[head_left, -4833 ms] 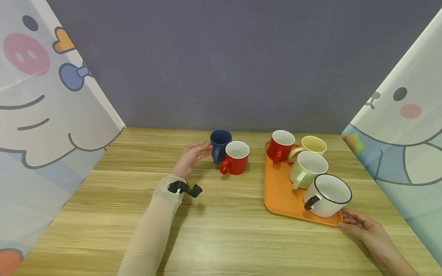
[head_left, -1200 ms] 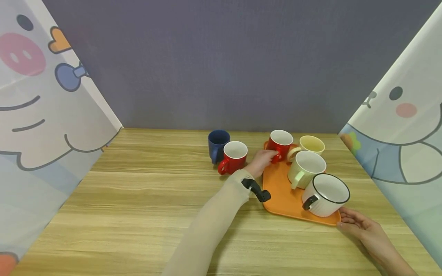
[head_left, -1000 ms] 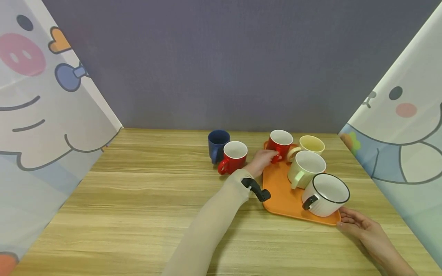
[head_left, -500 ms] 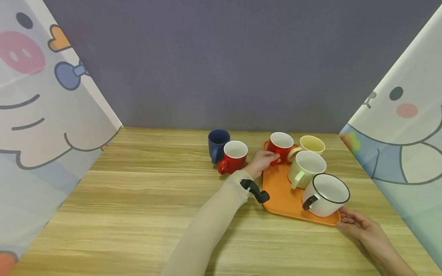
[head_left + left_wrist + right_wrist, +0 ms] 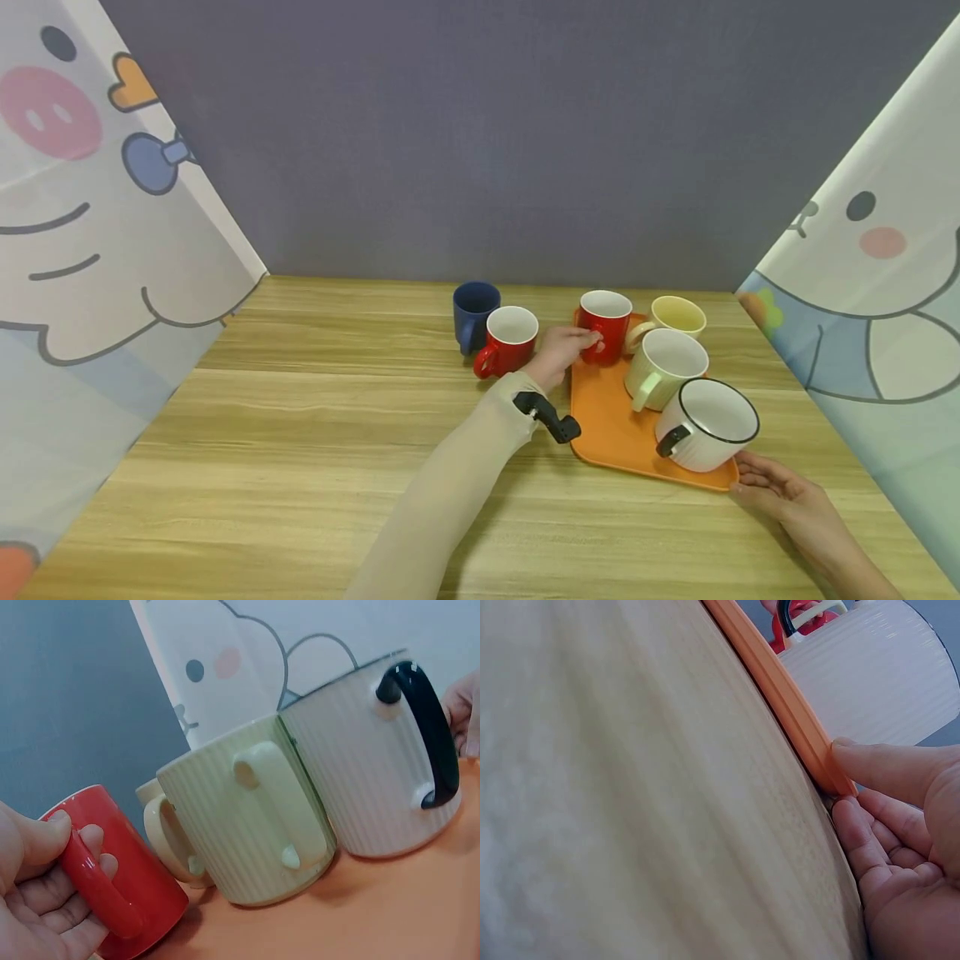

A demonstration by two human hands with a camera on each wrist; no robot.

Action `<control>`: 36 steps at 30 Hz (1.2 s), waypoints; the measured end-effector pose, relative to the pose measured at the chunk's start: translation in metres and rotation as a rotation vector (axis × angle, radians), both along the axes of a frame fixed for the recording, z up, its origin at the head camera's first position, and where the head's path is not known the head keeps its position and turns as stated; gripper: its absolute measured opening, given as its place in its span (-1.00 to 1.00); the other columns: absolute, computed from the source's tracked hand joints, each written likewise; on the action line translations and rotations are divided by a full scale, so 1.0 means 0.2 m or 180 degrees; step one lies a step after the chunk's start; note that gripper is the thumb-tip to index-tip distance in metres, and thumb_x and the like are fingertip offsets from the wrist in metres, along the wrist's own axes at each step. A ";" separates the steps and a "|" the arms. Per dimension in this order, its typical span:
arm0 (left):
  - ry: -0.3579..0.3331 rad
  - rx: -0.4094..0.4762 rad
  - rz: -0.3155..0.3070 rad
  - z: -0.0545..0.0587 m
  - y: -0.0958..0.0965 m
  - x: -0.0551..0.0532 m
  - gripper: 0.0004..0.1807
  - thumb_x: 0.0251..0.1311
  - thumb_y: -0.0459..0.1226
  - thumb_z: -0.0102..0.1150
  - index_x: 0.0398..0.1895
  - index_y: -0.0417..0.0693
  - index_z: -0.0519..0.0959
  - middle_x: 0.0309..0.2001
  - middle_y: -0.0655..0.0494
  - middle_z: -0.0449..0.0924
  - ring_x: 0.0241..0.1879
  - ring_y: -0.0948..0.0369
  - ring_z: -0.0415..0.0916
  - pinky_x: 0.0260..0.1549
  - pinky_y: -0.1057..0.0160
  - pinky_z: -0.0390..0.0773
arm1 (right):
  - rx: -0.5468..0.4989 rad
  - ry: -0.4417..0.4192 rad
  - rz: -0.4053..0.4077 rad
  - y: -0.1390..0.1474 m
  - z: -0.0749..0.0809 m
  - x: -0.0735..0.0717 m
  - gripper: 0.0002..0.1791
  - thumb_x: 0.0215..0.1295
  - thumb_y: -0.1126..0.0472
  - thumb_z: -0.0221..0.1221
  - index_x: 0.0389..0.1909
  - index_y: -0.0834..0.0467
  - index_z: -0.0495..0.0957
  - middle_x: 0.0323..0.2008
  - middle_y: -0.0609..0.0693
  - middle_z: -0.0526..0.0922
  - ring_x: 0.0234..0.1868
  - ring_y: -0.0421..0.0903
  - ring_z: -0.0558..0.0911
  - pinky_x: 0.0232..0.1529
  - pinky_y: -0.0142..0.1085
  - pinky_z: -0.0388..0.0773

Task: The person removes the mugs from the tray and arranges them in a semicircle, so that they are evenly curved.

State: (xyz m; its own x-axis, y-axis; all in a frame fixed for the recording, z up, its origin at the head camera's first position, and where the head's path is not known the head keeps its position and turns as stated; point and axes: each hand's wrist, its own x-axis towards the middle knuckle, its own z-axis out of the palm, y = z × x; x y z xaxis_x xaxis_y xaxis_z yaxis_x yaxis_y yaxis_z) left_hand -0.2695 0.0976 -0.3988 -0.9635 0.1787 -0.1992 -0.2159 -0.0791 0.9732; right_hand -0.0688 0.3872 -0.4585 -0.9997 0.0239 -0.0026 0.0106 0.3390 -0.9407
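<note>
On the orange tray (image 5: 611,429) stands a red mug (image 5: 617,335) with a white inside. My left hand (image 5: 557,352) grips its handle; in the left wrist view the thumb lies on top of the red handle (image 5: 97,889), the fingers curled through it. Beside it on the tray are a yellow mug (image 5: 679,315), a pale green ribbed mug (image 5: 671,387) and a white mug (image 5: 701,446) with a black rim and handle. My right hand (image 5: 795,507) pinches the tray's near right corner, thumb on the orange rim (image 5: 780,697) in the right wrist view.
Left of the tray, a blue mug (image 5: 476,312) and a second red mug (image 5: 516,354) stand close together on the wooden table (image 5: 300,433). A grey panel (image 5: 480,142) rises behind, with printed cartoon panels at both sides.
My left hand has gone from beside the blue mug to the red mug on the tray. That mug has since shifted slightly nearer and left and turned. The right hand stays at the tray corner.
</note>
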 end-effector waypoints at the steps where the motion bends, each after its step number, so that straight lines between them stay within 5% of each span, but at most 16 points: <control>1: -0.0025 0.0023 0.0020 0.00 0.00 0.00 -0.79 0.29 -0.35 0.27 -0.11 -0.33 0.71 -0.23 -0.14 0.74 -0.31 0.27 0.59 -0.33 0.38 0.42 | 0.0030 0.0004 0.0000 0.00 0.00 0.00 -0.43 0.34 0.45 0.19 -0.02 -0.40 0.53 -0.16 -0.28 0.64 -0.16 -0.36 0.59 -0.19 -0.56 0.53; 8: -0.0185 0.0344 0.0052 0.04 -0.03 0.03 -0.80 0.26 -0.39 0.28 -0.13 -0.37 0.71 -0.27 -0.15 0.74 -0.41 0.26 0.61 -0.40 0.40 0.45 | 0.0092 0.0003 -0.0017 0.00 0.00 0.01 -0.41 0.34 0.45 0.19 -0.02 -0.43 0.51 -0.16 -0.31 0.64 -0.15 -0.38 0.59 -0.19 -0.56 0.53; 24: -0.0128 0.0785 0.0004 0.07 -0.09 0.09 -0.80 0.25 -0.45 0.25 -0.15 -0.49 0.67 -0.51 0.02 0.64 -0.50 0.24 0.55 -0.37 0.35 0.58 | 0.0068 -0.0039 0.0014 0.00 0.00 0.01 -0.42 0.36 0.45 0.17 -0.01 -0.41 0.51 -0.15 -0.30 0.64 -0.15 -0.37 0.58 -0.19 -0.55 0.54; 36: -0.0026 0.1006 0.0005 0.15 -0.16 0.11 -0.79 0.26 -0.47 0.23 -0.13 -0.52 0.65 -0.47 -0.01 0.67 -0.50 0.24 0.62 -0.12 0.20 0.66 | 0.0001 -0.0003 -0.0001 0.00 0.00 0.01 -0.40 0.34 0.47 0.18 -0.03 -0.41 0.53 -0.16 -0.31 0.64 -0.16 -0.38 0.59 -0.20 -0.57 0.53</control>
State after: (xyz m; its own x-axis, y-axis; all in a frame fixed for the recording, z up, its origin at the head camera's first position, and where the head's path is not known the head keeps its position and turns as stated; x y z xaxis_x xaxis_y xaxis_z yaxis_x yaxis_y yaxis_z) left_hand -0.2466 0.0665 -0.3690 -0.9625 0.2316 -0.1416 -0.2231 -0.3778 0.8986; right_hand -0.0669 0.3871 -0.4585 -0.9997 0.0242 -0.0036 0.0116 0.3392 -0.9406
